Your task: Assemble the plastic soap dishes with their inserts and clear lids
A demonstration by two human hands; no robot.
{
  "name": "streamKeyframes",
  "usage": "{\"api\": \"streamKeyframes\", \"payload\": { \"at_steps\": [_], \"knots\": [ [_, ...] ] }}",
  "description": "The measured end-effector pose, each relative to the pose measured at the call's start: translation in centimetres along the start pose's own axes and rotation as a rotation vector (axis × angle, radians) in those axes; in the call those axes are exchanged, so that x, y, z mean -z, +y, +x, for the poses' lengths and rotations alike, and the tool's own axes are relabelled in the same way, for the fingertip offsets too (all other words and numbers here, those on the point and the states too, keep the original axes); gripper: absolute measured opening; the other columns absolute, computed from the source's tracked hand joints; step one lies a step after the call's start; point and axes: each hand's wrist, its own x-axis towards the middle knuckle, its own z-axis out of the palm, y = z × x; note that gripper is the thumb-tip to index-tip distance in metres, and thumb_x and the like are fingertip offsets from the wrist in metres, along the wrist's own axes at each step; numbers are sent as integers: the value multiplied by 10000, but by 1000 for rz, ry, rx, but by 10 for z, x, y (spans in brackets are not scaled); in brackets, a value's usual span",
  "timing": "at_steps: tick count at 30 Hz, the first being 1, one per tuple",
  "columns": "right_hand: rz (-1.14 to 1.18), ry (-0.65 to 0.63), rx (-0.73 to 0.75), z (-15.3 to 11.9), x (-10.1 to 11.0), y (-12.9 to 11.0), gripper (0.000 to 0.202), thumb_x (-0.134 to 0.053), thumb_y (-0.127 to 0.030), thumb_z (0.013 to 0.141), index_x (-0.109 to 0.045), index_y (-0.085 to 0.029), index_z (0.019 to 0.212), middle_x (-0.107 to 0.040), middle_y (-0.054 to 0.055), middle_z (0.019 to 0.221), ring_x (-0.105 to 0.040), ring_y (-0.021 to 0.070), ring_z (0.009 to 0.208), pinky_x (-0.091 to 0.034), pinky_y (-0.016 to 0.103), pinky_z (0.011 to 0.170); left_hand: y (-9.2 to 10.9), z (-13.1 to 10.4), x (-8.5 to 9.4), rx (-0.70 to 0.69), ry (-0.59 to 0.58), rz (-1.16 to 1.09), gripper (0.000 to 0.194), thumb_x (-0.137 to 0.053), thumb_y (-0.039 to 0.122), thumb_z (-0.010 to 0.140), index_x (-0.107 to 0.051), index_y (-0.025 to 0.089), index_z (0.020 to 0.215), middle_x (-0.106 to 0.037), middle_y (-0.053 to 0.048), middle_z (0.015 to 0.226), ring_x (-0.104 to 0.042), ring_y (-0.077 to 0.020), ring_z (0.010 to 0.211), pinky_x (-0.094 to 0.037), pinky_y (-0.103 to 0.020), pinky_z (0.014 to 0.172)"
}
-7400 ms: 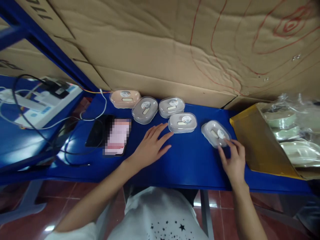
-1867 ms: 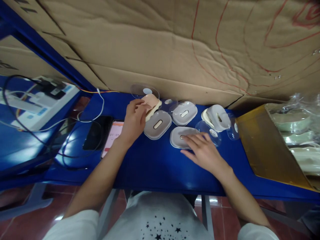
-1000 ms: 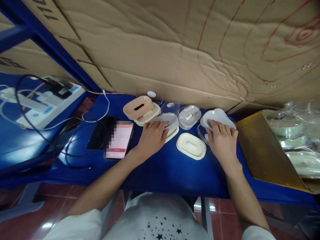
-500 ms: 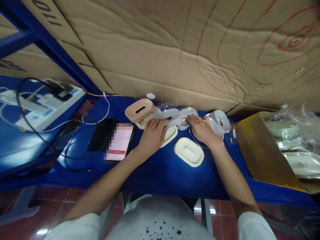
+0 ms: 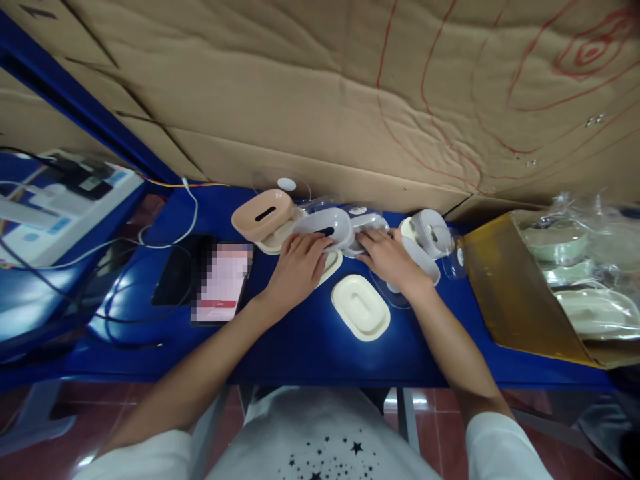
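Observation:
My left hand (image 5: 299, 270) is closed on the front edge of a grey oval soap dish (image 5: 333, 220) with a dark slot in its floor. To the right, my right hand (image 5: 387, 257) has its fingers closed over a second grey oval piece (image 5: 373, 221), partly hidden under them. A peach soap dish (image 5: 265, 213) sits on a cream base at the left. Closest to me lies a cream oval tray (image 5: 361, 307); another cream tray (image 5: 330, 268) is partly covered by my left hand. More grey dishes (image 5: 430, 233) stand beyond my right wrist.
A phone (image 5: 223, 283) with a lit screen lies at the left, beside cables and a white power strip (image 5: 107, 193). An open cardboard box (image 5: 525, 300) of bagged pale green dishes stands at the right. A cardboard wall (image 5: 300, 100) rises behind the blue table (image 5: 300, 353).
The grey dish at my left hand has tipped, so its slotted inside shows more. Both hands stay near the same pieces. The whole view has shifted slightly.

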Motion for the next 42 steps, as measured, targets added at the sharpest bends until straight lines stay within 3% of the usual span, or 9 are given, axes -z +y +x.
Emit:
{"api": "streamKeyframes", "payload": {
  "at_steps": [3,8,12,15,20,24,31,37,42],
  "knots": [
    [-3,44,24,4,4,1,294,-521,-310,1110,-677,-170,1316,-709,172,1402,-620,354,1293,-342,515,1083,2,0,-1,-25,20,-29,356,-499,254,1073,-600,198,1410,-624,-182,1471,-584,-343,1366,-427,-561,1188],
    [95,182,-17,2,16,19,345,-394,-402,1153,-669,-193,1170,-785,126,1177,-686,314,1134,-369,454,1046,7,-2,0,-110,40,-11,380,-538,252,1071,-599,218,1444,-583,-186,1527,-537,-350,1448,-390,-576,1231],
    [189,162,-83,0,21,25,388,-353,-487,1145,-628,-213,1126,-771,84,941,-703,275,860,-439,364,822,11,-3,-1,-157,-12,14,442,-564,211,1046,-595,267,1483,-573,-172,1566,-533,-364,1467,-356,-605,1254],
    [256,168,-129,-1,21,26,378,-361,-530,1131,-595,-233,1119,-746,63,890,-698,272,823,-431,343,735,11,-2,-2,-137,-12,9,507,-537,176,1044,-547,273,1541,-578,-172,1570,-556,-349,1453,-391,-578,1234],
    [335,212,-193,0,20,25,342,-371,-519,1121,-561,-236,1106,-756,78,944,-719,281,902,-472,356,778,6,0,-4,-108,-35,42,533,-458,174,1070,-473,250,1597,-600,-174,1552,-603,-331,1386,-454,-533,1158],
    [295,232,-209,-8,33,26,339,-404,-516,1115,-594,-238,1147,-772,77,959,-722,285,871,-467,360,766,3,0,-4,-92,-53,74,540,-429,174,1077,-449,239,1613,-638,-164,1511,-625,-333,1336,-441,-526,1127],
    [121,197,-302,-38,63,58,378,-496,-548,1076,-686,-237,1178,-799,104,992,-743,327,903,-463,380,756,4,-1,0,-89,-17,41,526,-449,250,1092,-442,225,1618,-664,-157,1497,-664,-329,1289,-414,-526,1140],
    [64,182,-241,-41,48,83,318,-595,-362,1004,-704,-235,1275,-793,111,1256,-739,361,1142,-517,506,992,5,0,5,-146,16,19,542,-399,105,1054,-511,245,1566,-657,-118,1521,-623,-274,1386,-396,-489,1195],
    [36,122,-219,-37,39,82,409,-531,-180,961,-698,-227,1331,-760,116,1343,-716,341,1228,-522,517,1073,-2,3,10,-81,105,9,542,-413,79,1009,-579,217,1507,-686,-142,1453,-633,-289,1345,-427,-491,1160]
  ]
}}
